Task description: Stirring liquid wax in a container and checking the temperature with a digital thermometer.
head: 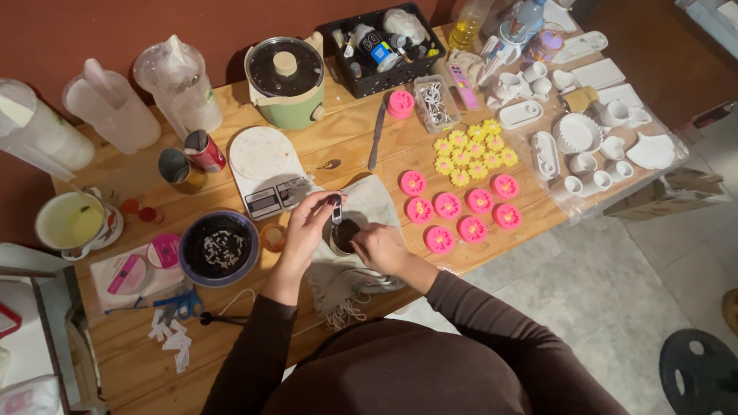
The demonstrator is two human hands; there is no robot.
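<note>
Right hand (380, 247): nearest the camera, fingers wrapped around a small dark cup (343, 234), on a grey cloth (367, 204) on the wooden surface (369, 146).
Left hand (311, 223): fingers pinching a small stirrer (336, 211), long axis upright, tip down in the cup.
At 9 o'clock: purple bowl (219, 247).
At 2 o'clock: pink flower moulds (461, 207).

Cup (344, 235) sits on a cloth (369, 201) at the table's (231, 338) near edge, between both hands: left hand (307, 228) above its rim, right hand (380, 247) against its right side. Scale (265, 170) just behind-left of the cloth; pot (286, 81) behind the scale. Bowl (218, 247) left of the hands, scissors (178, 304) in front of it. Flower moulds (460, 207) right of the cloth; basket (382, 48) at the far edge.
</note>
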